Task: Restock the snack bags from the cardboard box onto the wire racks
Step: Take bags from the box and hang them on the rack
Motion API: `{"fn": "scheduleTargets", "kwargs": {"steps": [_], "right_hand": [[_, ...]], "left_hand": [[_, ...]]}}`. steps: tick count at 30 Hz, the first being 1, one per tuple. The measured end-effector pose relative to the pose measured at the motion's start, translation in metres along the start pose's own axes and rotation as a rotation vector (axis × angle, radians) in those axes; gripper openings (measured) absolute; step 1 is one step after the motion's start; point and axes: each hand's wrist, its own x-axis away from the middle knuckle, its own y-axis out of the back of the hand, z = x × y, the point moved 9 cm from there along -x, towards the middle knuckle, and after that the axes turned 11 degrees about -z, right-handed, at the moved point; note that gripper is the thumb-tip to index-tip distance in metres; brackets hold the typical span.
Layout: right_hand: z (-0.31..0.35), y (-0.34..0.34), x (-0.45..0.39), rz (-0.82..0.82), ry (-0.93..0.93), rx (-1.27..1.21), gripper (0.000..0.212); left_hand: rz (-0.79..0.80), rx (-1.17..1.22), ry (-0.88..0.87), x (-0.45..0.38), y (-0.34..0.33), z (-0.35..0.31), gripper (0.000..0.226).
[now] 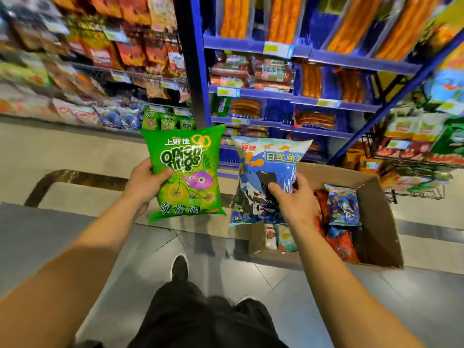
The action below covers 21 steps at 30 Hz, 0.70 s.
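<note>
My left hand [145,182] grips a green onion rings bag [187,172] by its left edge and holds it upright in front of me. A blue snack bag [266,172] is held up in my right hand [297,199], gripped at its right side just over the open cardboard box [376,222] on the floor. Inside the box lie another blue bag [342,209], red bags [342,247] and other packets. Low wire racks [140,116] at the left hold matching green [167,120] and blue bags.
Blue shelving [288,96] with packed sausages stands straight ahead behind a dark post [187,59]. A wire rack [416,156] of snacks is at the right beside the box. My feet [179,267] stand on grey floor tiles.
</note>
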Motion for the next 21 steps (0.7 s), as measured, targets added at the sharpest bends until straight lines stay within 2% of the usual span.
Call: {"fn": "scheduleTargets", "kwargs": {"steps": [6,12,17,21], "right_hand": [[0.091,-0.103,0.013,0.025,0.121,-0.015,0.044],[0.175,-0.225,0.034,0.018,0.185,-0.085,0.027],[0.233,-0.303,0.042,-0.003,0.182,-0.156,0.040],[0.278,-0.347,0.032,-0.014,0.233,-0.172,0.037]], "left_hand": [[-0.071,0.090,-0.035,-0.073,0.102,-0.023,0.016],[-0.089,0.178,-0.116,-0.162,0.207,-0.062,0.019],[-0.082,0.201,-0.160,-0.228,0.268,-0.097,0.021],[-0.083,0.215,-0.190,-0.279,0.300,-0.125,0.021]]}}
